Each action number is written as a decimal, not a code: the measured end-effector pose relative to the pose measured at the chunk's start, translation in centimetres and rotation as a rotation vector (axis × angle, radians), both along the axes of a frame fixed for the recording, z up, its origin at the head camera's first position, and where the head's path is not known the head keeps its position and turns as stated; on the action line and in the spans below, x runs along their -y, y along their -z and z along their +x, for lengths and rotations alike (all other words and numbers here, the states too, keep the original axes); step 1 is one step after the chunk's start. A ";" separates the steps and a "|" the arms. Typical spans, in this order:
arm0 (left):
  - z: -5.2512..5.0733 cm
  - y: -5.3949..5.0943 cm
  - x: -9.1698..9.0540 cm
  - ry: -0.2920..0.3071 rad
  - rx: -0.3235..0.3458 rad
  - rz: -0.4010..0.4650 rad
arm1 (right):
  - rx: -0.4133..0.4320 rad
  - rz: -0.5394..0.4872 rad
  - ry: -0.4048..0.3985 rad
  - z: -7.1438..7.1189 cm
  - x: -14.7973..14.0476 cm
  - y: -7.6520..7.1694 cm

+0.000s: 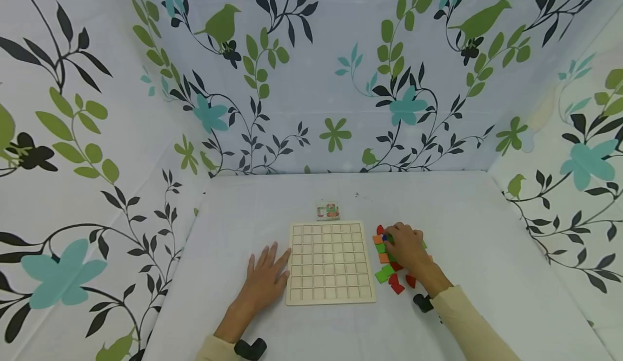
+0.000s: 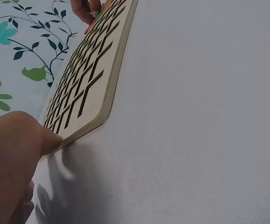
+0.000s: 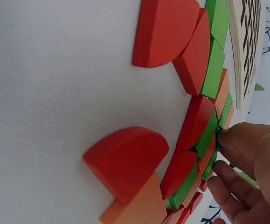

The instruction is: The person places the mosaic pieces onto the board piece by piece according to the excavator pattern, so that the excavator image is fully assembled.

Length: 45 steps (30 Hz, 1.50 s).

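A pale wooden board (image 1: 331, 264) with a grid of square recesses lies flat on the white cloth. My left hand (image 1: 265, 281) lies at its left side, fingers spread and straight; in the left wrist view the thumb (image 2: 50, 141) touches the board's edge. Right of the board is a cluster of small flat blocks: green blocks (image 1: 384, 274), orange ones (image 3: 223, 88) and red round-edged ones (image 3: 128, 161). Over this cluster, my right hand (image 1: 408, 247) pinches a small dark blue piece (image 3: 218, 140) between thumb and fingers, which hide most of it.
Behind the board lies a small printed card (image 1: 328, 211) with red and green patterns. A white cloth (image 1: 253, 204) covers the table, and leaf-and-bird patterned fabric (image 1: 311, 79) stands around its back and sides. Each wrist wears a black device (image 1: 250, 349).
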<state>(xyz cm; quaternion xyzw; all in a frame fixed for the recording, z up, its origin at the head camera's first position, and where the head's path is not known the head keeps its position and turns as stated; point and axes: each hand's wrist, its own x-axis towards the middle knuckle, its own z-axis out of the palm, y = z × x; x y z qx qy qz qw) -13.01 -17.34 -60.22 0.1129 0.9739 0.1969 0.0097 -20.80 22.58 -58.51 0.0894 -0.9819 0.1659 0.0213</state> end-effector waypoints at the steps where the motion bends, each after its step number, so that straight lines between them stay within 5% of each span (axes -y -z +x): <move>1: 0.0 0.0 0.0 0.005 -0.007 -0.002 | -0.008 0.000 -0.005 -0.1 0.0 0.1; 13: -0.2 -0.1 -0.2 0.025 0.008 0.020 | -0.065 0.016 -0.099 -1.1 1.3 0.5; 31: 0.0 0.4 -0.3 0.032 -0.005 0.038 | -0.033 0.001 -0.104 -2.4 1.6 0.2; 45: 0.0 0.5 -0.4 0.015 0.039 0.057 | -0.094 0.022 -0.343 -0.6 4.9 -0.9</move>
